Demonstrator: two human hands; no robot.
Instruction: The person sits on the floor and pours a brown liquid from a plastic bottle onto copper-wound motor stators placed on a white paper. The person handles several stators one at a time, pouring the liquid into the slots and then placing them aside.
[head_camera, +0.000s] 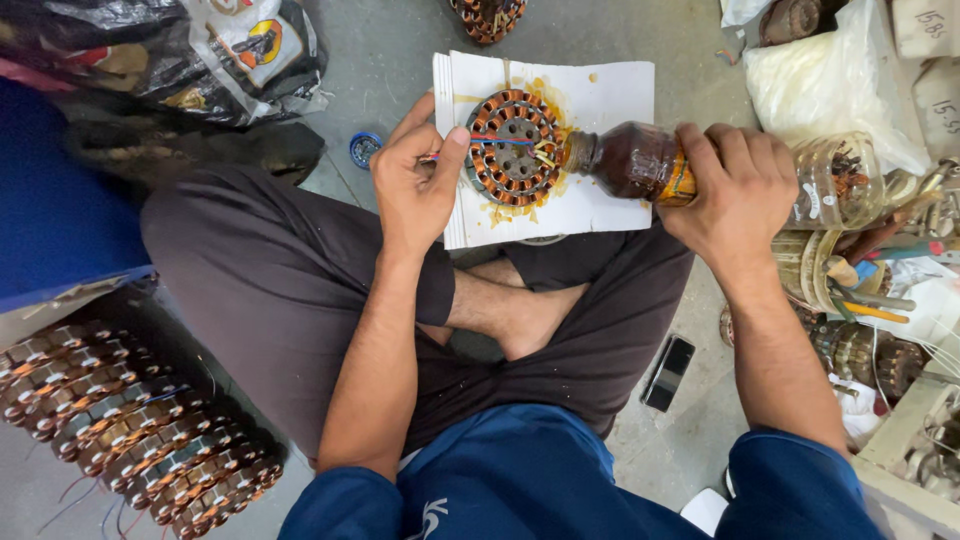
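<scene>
At frame centre the left hand (415, 185) grips the stator (513, 148) while the right hand (735, 185), closed on the bottle (630, 160), pours varnish over the windings, which seems to need slow turning.

Stacked copper-wound stators (130, 420) lower left; black phone (668, 373) on floor; blue cap (364, 149); plastic bags (835, 80) top right

Grey concrete floor (400, 50) carries all items. White paper sheet (610, 85) upper centre, stained amber. Blue cap (364, 149) just left of sheet. Black phone (668, 373) lower right of centre. Rows of copper-wound stators (130, 420) lower left. Dark plastic bag (170, 50) upper left. White bag (830, 80) upper right.
</scene>
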